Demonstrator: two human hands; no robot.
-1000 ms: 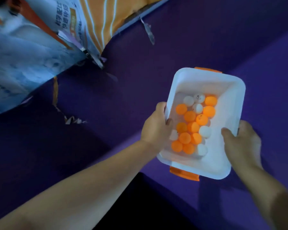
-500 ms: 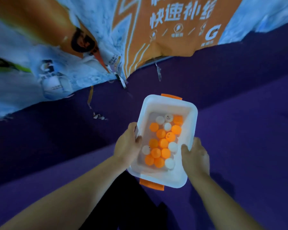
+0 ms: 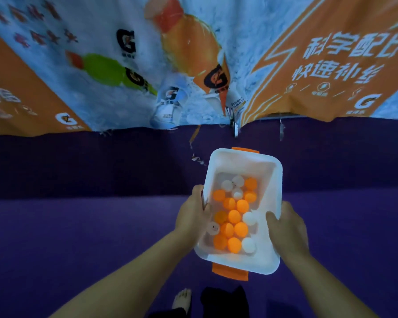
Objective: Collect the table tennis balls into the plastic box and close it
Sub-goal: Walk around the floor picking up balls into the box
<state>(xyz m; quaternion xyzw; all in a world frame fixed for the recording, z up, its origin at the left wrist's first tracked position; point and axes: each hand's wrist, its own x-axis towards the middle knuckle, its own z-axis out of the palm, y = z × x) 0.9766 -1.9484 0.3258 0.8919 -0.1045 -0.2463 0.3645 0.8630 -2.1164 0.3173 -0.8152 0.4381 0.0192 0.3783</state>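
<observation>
The person has stood. The left hand (image 3: 192, 216) at 9 o'clock and the right hand (image 3: 287, 226) at 3 still curl their fingers (image 3: 272, 218) over the white plastic box (image 3: 271, 180) holding orange and white balls (image 3: 234, 216). Closing remains.

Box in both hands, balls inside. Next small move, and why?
Probably lower the box onto the purple surface: both the left hand and right hand grip its sides, balls sit inside, no lid shows, so a hand must come free.

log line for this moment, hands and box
left hand: grips left rim | right hand: grips right rim | white plastic box with orange latches: open | orange and white table tennis balls: in box
</observation>
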